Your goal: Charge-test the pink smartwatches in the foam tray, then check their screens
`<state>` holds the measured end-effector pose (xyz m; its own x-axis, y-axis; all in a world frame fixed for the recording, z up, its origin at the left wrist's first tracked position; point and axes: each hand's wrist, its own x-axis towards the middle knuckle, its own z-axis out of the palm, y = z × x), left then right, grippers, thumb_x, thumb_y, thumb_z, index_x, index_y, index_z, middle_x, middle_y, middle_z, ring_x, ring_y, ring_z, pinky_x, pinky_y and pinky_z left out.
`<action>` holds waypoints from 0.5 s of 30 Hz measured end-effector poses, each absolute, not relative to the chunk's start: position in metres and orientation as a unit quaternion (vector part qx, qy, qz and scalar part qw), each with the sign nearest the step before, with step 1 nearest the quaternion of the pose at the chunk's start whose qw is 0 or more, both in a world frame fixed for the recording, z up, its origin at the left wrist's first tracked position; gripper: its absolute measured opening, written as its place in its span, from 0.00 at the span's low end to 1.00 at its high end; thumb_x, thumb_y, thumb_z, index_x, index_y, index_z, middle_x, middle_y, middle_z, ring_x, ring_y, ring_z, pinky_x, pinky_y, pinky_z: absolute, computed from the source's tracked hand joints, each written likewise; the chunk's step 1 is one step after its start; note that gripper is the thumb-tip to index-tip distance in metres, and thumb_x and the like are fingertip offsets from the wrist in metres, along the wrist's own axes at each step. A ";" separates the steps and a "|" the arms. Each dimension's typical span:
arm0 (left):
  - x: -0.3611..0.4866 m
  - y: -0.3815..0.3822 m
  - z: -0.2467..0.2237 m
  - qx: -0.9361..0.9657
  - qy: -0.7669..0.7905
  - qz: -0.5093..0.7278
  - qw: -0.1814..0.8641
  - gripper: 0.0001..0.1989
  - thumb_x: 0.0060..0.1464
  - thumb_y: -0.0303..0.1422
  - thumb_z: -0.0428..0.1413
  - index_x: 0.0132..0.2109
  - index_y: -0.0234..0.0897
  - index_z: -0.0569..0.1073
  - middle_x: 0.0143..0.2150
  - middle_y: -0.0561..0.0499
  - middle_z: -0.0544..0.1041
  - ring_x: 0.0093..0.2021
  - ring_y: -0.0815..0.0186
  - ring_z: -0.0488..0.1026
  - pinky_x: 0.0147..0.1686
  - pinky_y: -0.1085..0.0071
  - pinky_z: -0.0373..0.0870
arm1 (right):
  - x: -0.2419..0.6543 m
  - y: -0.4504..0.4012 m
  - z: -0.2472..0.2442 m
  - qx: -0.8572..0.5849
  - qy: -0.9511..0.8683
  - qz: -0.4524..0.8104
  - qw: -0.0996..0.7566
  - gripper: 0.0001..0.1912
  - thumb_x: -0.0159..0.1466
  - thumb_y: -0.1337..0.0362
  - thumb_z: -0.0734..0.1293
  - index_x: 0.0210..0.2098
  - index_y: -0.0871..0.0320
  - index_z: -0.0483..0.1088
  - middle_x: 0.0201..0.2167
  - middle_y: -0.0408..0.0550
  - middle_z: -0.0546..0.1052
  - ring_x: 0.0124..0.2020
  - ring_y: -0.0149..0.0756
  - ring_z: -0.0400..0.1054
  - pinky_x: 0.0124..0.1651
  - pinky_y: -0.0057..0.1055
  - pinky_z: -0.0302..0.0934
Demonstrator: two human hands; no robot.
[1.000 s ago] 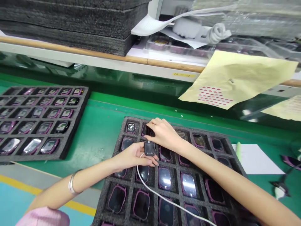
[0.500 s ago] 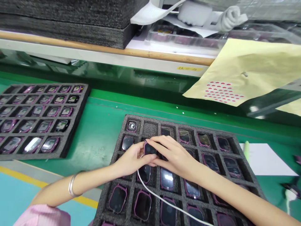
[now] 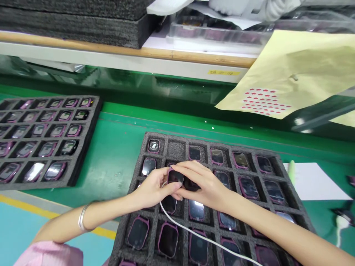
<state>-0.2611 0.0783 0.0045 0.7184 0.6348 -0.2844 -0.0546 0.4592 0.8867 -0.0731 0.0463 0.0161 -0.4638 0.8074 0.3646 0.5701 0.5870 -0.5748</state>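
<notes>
Between my hands is a smartwatch body with a dark screen and purple frame, held above a grey foam tray. My left hand closes on its left and lower edge, thumb across the screen's lower corner. My right hand grips its upper and right side with bent fingers. From beneath the left fingers a white cable runs down to the right over the tray; its end is hidden. Purple-framed watches fill most tray pockets, and one at the top left has a lit dial.
Another foam tray of watches lies at the left. White paper and a light green pen-like object are at the right. Above runs a shelf edge with black foam stacks; a yellow sheet hangs down.
The camera view has shifted slightly. Both hands keep holding the watch in nearly the same place, with only small finger movement.
</notes>
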 end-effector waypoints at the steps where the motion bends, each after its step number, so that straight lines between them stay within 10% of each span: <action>1: -0.261 0.078 0.004 0.475 0.307 0.215 0.796 0.19 0.51 0.41 0.62 0.42 0.31 0.70 0.32 0.48 0.77 0.28 0.63 0.78 0.32 0.68 0.78 | -0.073 0.046 0.015 -0.412 -0.833 0.190 0.315 0.20 0.66 0.61 0.66 0.56 0.58 0.66 0.46 0.56 0.76 0.46 0.45 0.71 0.50 0.46 0.65; 15: -0.263 0.078 0.005 0.517 0.311 0.193 0.773 0.20 0.54 0.44 0.59 0.42 0.31 0.67 0.26 0.50 0.75 0.24 0.66 0.76 0.28 0.72 0.74 | -0.071 0.045 0.013 -0.402 -0.852 0.153 0.300 0.24 0.64 0.60 0.69 0.56 0.62 0.64 0.45 0.58 0.74 0.44 0.47 0.69 0.45 0.46 0.66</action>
